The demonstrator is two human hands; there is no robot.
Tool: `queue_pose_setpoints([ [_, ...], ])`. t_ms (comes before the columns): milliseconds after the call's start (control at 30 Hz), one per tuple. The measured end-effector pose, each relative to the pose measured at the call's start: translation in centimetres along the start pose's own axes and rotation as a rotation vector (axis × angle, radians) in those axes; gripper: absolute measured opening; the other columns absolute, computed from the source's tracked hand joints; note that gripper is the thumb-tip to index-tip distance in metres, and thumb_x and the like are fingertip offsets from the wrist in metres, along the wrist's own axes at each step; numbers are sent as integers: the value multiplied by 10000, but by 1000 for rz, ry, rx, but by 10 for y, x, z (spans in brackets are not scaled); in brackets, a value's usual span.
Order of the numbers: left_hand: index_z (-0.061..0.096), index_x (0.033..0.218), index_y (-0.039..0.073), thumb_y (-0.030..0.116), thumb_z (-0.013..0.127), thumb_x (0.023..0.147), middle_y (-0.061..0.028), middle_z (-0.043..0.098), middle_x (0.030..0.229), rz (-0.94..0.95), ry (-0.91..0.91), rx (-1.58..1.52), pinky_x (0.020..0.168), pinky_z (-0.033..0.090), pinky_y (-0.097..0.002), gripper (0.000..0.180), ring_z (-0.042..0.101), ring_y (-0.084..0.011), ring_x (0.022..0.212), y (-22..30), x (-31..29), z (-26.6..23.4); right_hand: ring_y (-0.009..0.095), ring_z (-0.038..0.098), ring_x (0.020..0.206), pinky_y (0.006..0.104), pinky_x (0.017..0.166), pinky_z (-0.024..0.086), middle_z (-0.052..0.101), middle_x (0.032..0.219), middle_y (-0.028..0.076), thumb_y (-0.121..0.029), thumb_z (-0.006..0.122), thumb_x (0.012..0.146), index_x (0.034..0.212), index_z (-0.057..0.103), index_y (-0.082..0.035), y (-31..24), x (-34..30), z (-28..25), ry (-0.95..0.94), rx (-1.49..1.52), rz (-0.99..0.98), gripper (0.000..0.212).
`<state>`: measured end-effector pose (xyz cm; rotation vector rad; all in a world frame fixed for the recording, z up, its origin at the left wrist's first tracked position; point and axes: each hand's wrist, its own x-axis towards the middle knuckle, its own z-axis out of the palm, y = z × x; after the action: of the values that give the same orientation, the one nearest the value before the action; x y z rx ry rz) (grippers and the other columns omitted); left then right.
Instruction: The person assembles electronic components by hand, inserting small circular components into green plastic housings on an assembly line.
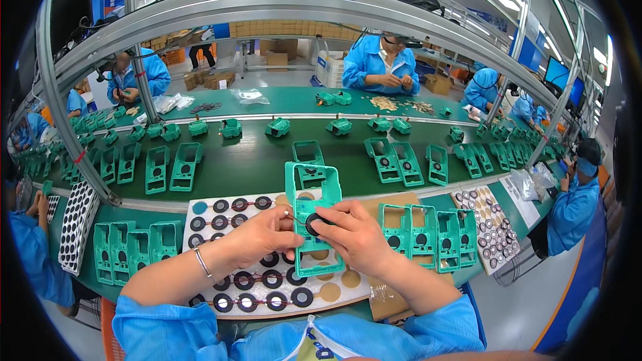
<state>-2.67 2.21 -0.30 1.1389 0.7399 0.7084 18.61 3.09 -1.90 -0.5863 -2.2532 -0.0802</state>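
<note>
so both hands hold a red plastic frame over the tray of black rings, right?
Not red: the plastic frame is green. The head view shows the left hand and right hand holding it over the tray of black rings.

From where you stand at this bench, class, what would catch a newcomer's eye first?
First, the green plastic housing held upright at centre, the left hand and right hand pressing a round black disc into it. Under it lies a white tray of black rings, and beyond runs a dark conveyor belt lined with matching green housings.
</note>
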Motion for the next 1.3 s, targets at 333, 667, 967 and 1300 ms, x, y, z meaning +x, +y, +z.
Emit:
queue_pose_setpoints([
  [333, 398, 1170, -15, 20, 573, 814, -75, 563, 1010, 31, 16, 8, 627, 476, -224, 399, 551, -106, 791, -3, 0, 3, 291, 514, 960, 379, 787, 462, 551, 1117, 108, -23, 652, 626, 1001, 612, -60, 2, -9, 12, 14, -88, -25, 379],
  [667, 376, 1221, 15, -7, 556, 794, -83, 528, 1047, 101, 142, 242, 637, 474, -247, 463, 540, -129, 834, 10, 2, 4, 290, 457, 1092, 392, 898, 394, 466, 1201, 151, -104, 684, 740, 1104, 505, -26, 8, 2, 0, 330, 134, 309, 413],
  [967, 405, 1080, -22, 11, 528, 766, -100, 540, 906, 276, 269, 632, 636, 460, -272, 339, 539, -136, 728, 16, 23, 3, 131, 574, 904, 291, 801, 468, 618, 997, 65, -190, 647, 817, 1090, 570, -9, 45, 31, 30, 1, 1335, 841, 337],
  [1300, 503, 1049, -11, -16, 528, 754, -37, 572, 859, 184, 415, 463, 588, 432, -223, 296, 519, -101, 686, 56, 72, -88, 142, 548, 886, 277, 815, 437, 590, 932, 84, -286, 624, 835, 1092, 510, 20, 86, 40, 31, 209, 861, 846, 416],
])
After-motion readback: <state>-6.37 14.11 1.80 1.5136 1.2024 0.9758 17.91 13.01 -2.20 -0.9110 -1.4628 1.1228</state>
